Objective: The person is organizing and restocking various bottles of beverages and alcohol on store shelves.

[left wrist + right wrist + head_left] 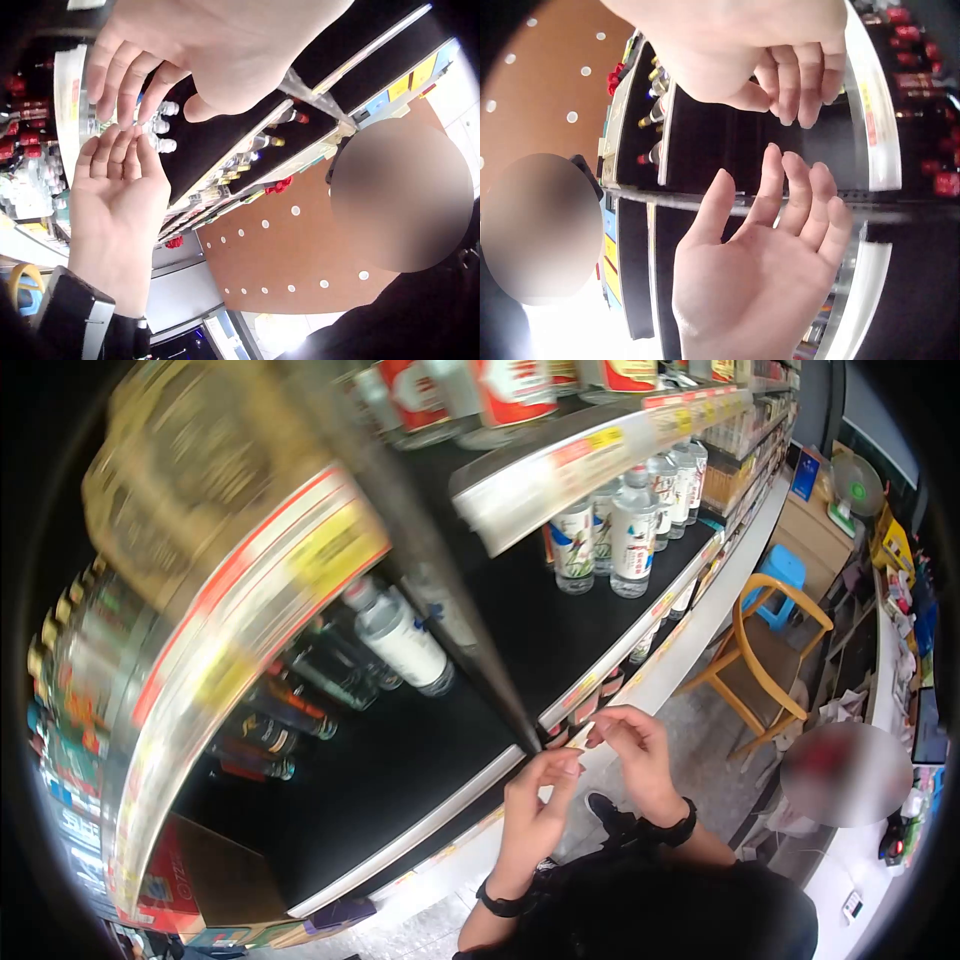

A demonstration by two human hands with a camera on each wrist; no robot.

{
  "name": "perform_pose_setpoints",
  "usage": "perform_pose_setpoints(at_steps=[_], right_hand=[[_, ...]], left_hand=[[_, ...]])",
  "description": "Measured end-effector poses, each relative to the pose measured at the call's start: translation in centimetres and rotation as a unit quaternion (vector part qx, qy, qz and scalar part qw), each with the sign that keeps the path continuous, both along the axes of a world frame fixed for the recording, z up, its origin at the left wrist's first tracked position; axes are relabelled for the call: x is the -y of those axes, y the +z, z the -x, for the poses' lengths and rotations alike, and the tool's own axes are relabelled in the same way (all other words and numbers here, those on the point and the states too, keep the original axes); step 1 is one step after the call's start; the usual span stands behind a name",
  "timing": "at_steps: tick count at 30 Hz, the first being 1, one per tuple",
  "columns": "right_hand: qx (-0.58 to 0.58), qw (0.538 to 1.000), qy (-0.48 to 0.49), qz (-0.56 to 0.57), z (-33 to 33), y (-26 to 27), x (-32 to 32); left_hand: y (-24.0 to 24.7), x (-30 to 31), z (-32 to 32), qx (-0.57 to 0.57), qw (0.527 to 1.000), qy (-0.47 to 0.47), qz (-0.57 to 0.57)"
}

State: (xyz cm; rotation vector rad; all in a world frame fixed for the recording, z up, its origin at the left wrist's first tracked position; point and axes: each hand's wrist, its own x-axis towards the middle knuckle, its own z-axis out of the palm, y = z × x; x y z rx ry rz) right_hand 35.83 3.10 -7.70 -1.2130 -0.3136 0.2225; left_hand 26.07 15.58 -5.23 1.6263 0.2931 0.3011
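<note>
Two black shelves (595,630) (330,820) fill most of our head view, parted by a dark post (455,585), with a long pale strip (440,812) along the lower front edge. That view alone shows the wooden chair (735,660) and, behind it, the blue stool (783,575). Both wrist views instead take in a brown panel (300,255) dotted with white discs; the left one also catches red-capped and yellow-capped bottles (266,140) on lower shelving.

Our left hand (535,810) and right hand (640,760) are raised in front of the shelf edge, a dark band on each wrist, fingertips angled towards each other and a narrow gap between them. From the right wrist we see the left palm turned up to the camera, its thumb well apart from fingers spread and slightly bent. The right fingers bend loosely, side by side; whether the right thumb touches them we cannot tell.

Clear bottles (632,545) with white labels stand on the shelf beyond our fingers, apart from them; one more bottle (403,645) stands left of the post. Smallest is a pale piece (581,737) between the fingertips in the head view. We cannot tell if it is pinched or belongs to the edge behind, and neither wrist view shows it clearly.
</note>
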Motion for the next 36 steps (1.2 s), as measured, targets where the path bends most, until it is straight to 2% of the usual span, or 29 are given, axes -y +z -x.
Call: perform_pose_setpoints(at_steps=[2, 3, 6, 8, 10, 11, 12, 14, 16, 20, 25, 27, 28, 30, 31, 32, 34, 35, 36], right_hand=[[0.0, 1.0, -0.008, -0.019, -3.6, -0.9, 1.7], [0.022, 0.999, -0.032, -0.021, -5.5, -1.3, 2.4], [0.037, 0.998, -0.049, -0.004, -10.8, -0.9, 3.8], [0.149, 0.972, -0.165, 0.074, -14.0, -0.7, 3.2], [0.217, 0.95, -0.197, 0.106, -17.0, 0.2, 2.4], [0.253, 0.934, -0.202, 0.149, -18.2, 0.6, 2.2], [0.251, 0.938, -0.191, 0.146, -19.2, 1.0, 1.8], [0.271, 0.928, -0.185, 0.175, -20.8, 1.7, 0.7], [0.253, 0.944, -0.153, 0.144, -22.0, 1.6, -0.1], [0.237, 0.928, -0.17, 0.231, -22.7, 2.1, -0.1], [0.27, 0.938, -0.15, 0.157, -22.3, 0.5, 0.0], [0.194, 0.973, -0.091, 0.081, -20.8, 0.0, 0.3], [0.136, 0.988, -0.065, 0.029, -19.6, -0.1, 0.6], [0.139, 0.984, -0.073, 0.078, -18.3, -1.1, 2.0], [0.171, 0.98, -0.084, 0.051, -17.9, -2.0, 2.6], [0.201, 0.975, -0.094, 0.023, -17.5, -3.2, 3.3], [0.283, 0.951, -0.126, -0.018, -17.6, -6.9, 5.0], [0.282, 0.956, -0.081, -0.032, -16.7, -5.7, 5.7], [0.229, 0.965, -0.077, -0.104, -14.0, -2.0, 4.3]], left_hand=[[-0.1, 1.7, -3.0, 0.032, 0.999, -0.019, 0.0], [0.9, 2.5, -4.1, -0.007, 0.999, -0.043, 0.0], [0.2, 4.0, -7.6, 0.011, 1.0, -0.015, -0.003], [0.3, 4.7, -8.9, -0.006, 1.0, -0.001, 0.002], [0.2, 5.0, -9.9, -0.017, 1.0, 0.018, -0.002], [0.2, 5.2, -10.2, -0.02, 0.999, 0.025, -0.011], [0.3, 5.4, -10.5, -0.024, 0.999, 0.037, -0.012], [0.5, 5.4, -11.0, -0.017, 0.997, 0.059, 0.041], [0.5, 5.5, -11.4, -0.014, 0.997, 0.072, 0.019], [0.8, 4.9, -11.6, -0.01, 0.996, 0.077, 0.041], [1.1, 5.1, -11.6, -0.017, 0.993, 0.112, 0.032], [1.1, 4.8, -11.1, -0.001, 0.997, 0.076, 0.032], [1.4, 4.8, -10.9, 0.003, 0.995, 0.092, 0.033], [2.6, 5.0, -10.5, 0.079, 0.98, 0.043, -0.18], [3.1, 5.1, -10.0, 0.06, 0.986, 0.009, -0.155], [3.5, 5.2, -9.6, 0.062, 0.986, 0.027, -0.155], [3.9, 5.6, -9.1, 0.1, 0.967, 0.004, -0.235], [3.8, 5.9, -8.8, 0.133, 0.96, 0.034, -0.246], [3.7, 5.9, -8.5, 0.133, 0.958, 0.054, -0.246]])
